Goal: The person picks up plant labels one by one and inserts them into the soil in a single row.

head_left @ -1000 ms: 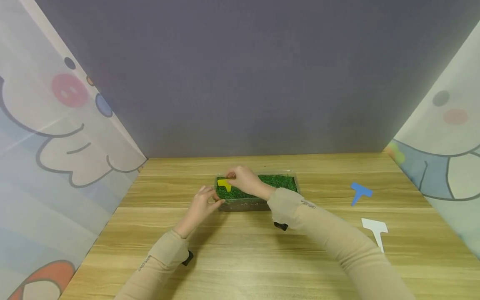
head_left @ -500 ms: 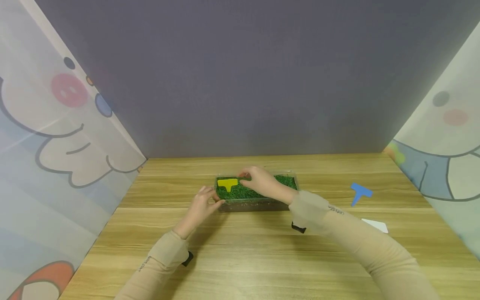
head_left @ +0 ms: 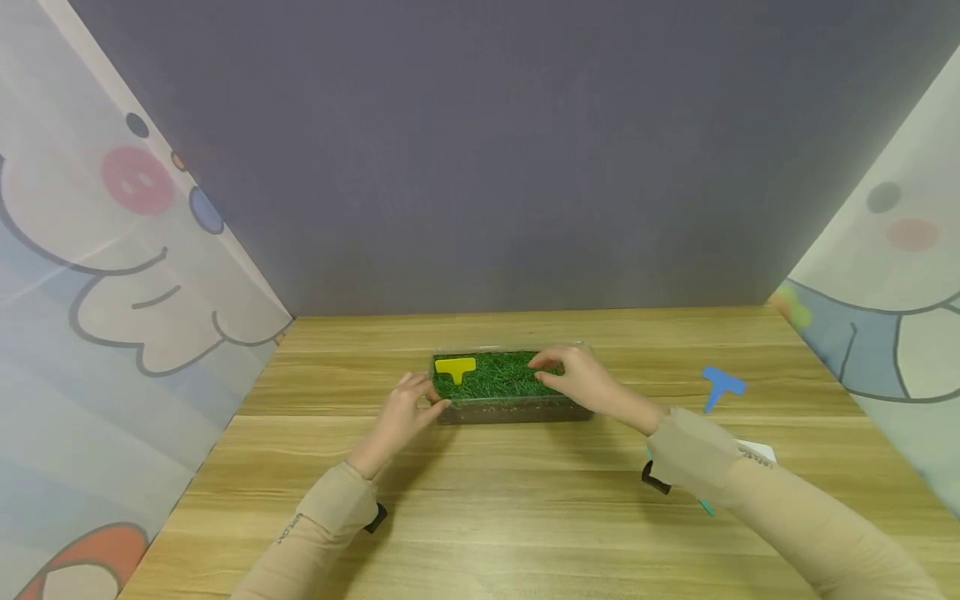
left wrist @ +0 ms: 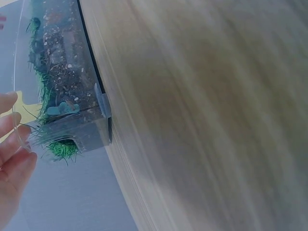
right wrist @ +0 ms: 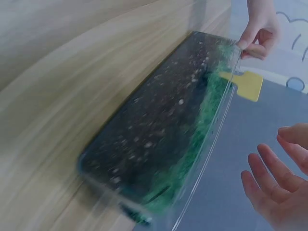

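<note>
A clear plastic planter box filled with dark soil and green grass stands toward the back of the table. Its left front corner is pinched at the rim by my left hand, thumb and fingers on either side of the wall. A yellow T-shaped plant label stands upright in the grass near the left end, its stem down among the blades. Over the box's right end is my right hand, fingers apart and loosely bent, with nothing between them in the right wrist view.
On the table to the right lies a blue T-shaped label. Nearer, a white label and a teal piece are mostly covered by the right sleeve. A grey wall rises behind.
My right hand has let go of the yellow plant label and moved right across the box. The label stays standing in the grass. My left hand has kept its place at the corner.
</note>
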Motion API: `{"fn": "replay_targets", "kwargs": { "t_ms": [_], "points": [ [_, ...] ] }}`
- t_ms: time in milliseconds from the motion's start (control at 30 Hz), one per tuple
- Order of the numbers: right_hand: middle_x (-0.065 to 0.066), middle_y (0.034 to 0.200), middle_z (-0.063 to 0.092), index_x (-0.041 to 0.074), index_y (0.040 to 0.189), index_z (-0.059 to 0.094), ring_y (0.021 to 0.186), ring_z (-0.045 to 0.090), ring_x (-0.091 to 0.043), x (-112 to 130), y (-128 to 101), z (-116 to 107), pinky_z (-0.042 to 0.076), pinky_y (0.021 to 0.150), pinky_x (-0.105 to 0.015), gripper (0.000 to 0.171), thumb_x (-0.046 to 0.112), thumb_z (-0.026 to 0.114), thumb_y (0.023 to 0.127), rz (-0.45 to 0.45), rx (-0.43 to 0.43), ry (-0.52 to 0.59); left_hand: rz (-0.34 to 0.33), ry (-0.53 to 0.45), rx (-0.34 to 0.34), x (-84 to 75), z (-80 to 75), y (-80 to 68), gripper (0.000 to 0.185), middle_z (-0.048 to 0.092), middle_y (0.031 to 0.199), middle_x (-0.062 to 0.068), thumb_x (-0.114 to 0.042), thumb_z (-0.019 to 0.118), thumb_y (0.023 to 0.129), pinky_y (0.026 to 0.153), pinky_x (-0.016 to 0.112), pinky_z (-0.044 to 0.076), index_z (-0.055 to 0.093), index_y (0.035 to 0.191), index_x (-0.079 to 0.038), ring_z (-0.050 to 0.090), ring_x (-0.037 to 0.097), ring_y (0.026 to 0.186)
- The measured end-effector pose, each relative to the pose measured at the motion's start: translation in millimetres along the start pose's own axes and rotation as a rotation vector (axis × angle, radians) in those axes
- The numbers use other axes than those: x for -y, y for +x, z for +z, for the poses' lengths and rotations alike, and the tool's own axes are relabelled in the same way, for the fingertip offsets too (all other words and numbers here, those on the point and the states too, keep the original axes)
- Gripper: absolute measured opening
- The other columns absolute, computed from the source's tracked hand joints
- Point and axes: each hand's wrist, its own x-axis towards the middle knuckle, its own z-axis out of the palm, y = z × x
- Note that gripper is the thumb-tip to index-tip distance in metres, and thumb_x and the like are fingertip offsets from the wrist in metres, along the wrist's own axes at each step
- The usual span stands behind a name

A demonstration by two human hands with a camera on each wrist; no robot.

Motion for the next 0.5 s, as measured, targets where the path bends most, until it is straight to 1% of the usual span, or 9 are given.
{"fn": "replay_targets", "kwargs": {
  "t_ms": [167,200,267,300,333,367,433,467,500],
  "points": [
    [-0.013,0.098,0.061,0.001,0.102,0.061,0.089,0.056,-0.027,-12,-14,-9,0.047,0.075,-0.038,0.019,0.005,0.058,0.084,0.008,-0.022,0.041,0.008,-0.009,-0.006,0.8,0.2,0.8,0.02,0.055,0.07,-0.001,-0.009,0.076,0.067,0.079,0.036,0.047,0.056,0.064,-0.007,0.047,0.014,0.069],
    [-0.013,0.099,0.061,0.001,0.103,0.061,0.089,0.056,-0.027,-13,-16,-10,0.046,0.076,-0.037,0.019,0.006,0.057,0.085,0.01,-0.026,0.051,0.009,-0.008,-0.005,1.0,0.3,0.8,0.02,0.055,0.07,-0.001,-0.008,0.076,0.067,0.08,0.036,0.047,0.056,0.064,-0.007,0.047,0.014,0.069],
    [-0.014,0.101,0.06,0.001,0.104,0.06,0.091,0.055,-0.028,-26,-19,-10,0.046,0.078,-0.036,0.02,0.007,0.057,0.085,0.01,-0.035,0.078,0.012,-0.006,-0.006,1.2,0.5,0.7,0.02,0.055,0.07,-0.001,-0.009,0.076,0.067,0.082,0.037,0.046,0.056,0.064,-0.007,0.048,0.014,0.069],
    [-0.013,0.104,0.059,0.002,0.107,0.059,0.093,0.055,-0.027,-29,-21,-11,0.045,0.08,-0.036,0.021,0.008,0.055,0.087,-0.011,-0.035,0.092,0.013,-0.006,-0.007,1.2,0.6,0.6,0.02,0.055,0.07,-0.001,-0.009,0.076,0.067,0.081,0.037,0.046,0.056,0.064,-0.007,0.048,0.014,0.069],
    [-0.01,0.107,0.058,0.005,0.109,0.059,0.095,0.054,-0.023,-48,-21,-6,0.044,0.081,-0.033,0.023,0.01,0.055,0.087,-0.047,-0.051,0.119,0.014,-0.006,-0.007,1.1,0.7,0.5,0.02,0.055,0.07,-0.001,-0.009,0.076,0.067,0.08,0.036,0.047,0.056,0.064,-0.007,0.048,0.014,0.069],
    [-0.009,0.109,0.057,0.006,0.111,0.058,0.095,0.054,-0.022,-68,-21,-2,0.044,0.081,-0.033,0.025,0.012,0.055,0.087,-0.062,-0.052,0.143,0.016,-0.007,-0.008,1.0,0.7,0.3,0.02,0.055,0.07,-0.001,-0.009,0.076,0.067,0.079,0.036,0.047,0.056,0.064,-0.007,0.047,0.014,0.069],
    [-0.004,0.111,0.056,0.011,0.114,0.057,0.095,0.053,-0.015,-112,-20,7,0.043,0.081,-0.026,0.026,0.015,0.055,0.088,-0.13,-0.075,0.188,0.017,-0.006,-0.009,0.9,0.8,-0.1,0.02,0.055,0.07,-0.001,-0.009,0.076,0.067,0.08,0.037,0.047,0.056,0.064,-0.007,0.047,0.014,0.069],
    [-0.004,0.112,0.056,0.011,0.115,0.057,0.095,0.054,-0.014,-114,-23,5,0.043,0.08,-0.026,0.026,0.014,0.054,0.088,-0.141,-0.075,0.203,0.017,-0.008,-0.009,0.9,0.9,-0.2,0.02,0.055,0.07,-0.001,-0.009,0.076,0.067,0.081,0.037,0.047,0.056,0.064,-0.007,0.047,0.014,0.069],
    [-0.004,0.11,0.057,0.011,0.114,0.057,0.093,0.054,-0.014,-120,-24,3,0.044,0.077,-0.026,0.026,0.015,0.055,0.088,-0.135,-0.081,0.207,0.017,-0.008,-0.01,0.8,1.0,-0.3,0.02,0.055,0.07,-0.001,-0.009,0.075,0.067,0.084,0.038,0.045,0.056,0.064,-0.007,0.047,0.015,0.069]
  ]
}}
